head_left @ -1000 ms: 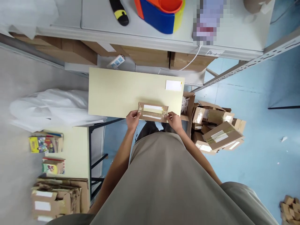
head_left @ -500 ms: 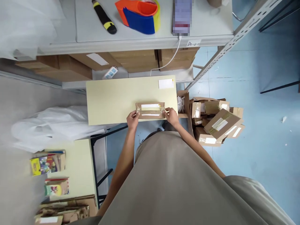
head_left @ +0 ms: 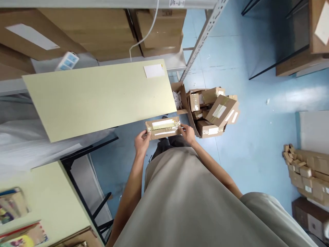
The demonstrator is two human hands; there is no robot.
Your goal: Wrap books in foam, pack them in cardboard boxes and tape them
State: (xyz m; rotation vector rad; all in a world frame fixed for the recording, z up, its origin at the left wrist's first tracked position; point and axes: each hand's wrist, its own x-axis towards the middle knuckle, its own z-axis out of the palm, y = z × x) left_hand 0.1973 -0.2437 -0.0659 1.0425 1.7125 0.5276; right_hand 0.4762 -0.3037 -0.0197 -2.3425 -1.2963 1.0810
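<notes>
A flat, long cardboard box [head_left: 164,132] with clear tape and white labels hangs in the air in front of the pale yellow tabletop [head_left: 100,99]. My left hand [head_left: 142,141] pinches its left end. At the other end, my right hand [head_left: 187,133] grips the box's right edge with thumb and fingers. A white label sheet [head_left: 154,71] lies at the tabletop's far right corner.
Right of the table, a big carton [head_left: 193,120] overflows with taped parcels [head_left: 222,109]. A small open box [head_left: 183,97] of white scraps stands beside it. Metal shelving [head_left: 203,39] holds cartons behind the table. Wrapped books [head_left: 23,233] lie on a side table at lower left.
Both hands have lifted the cardboard box off the tabletop and drawn it back past the near edge. The view has turned toward the right, showing more floor and stacked cartons.
</notes>
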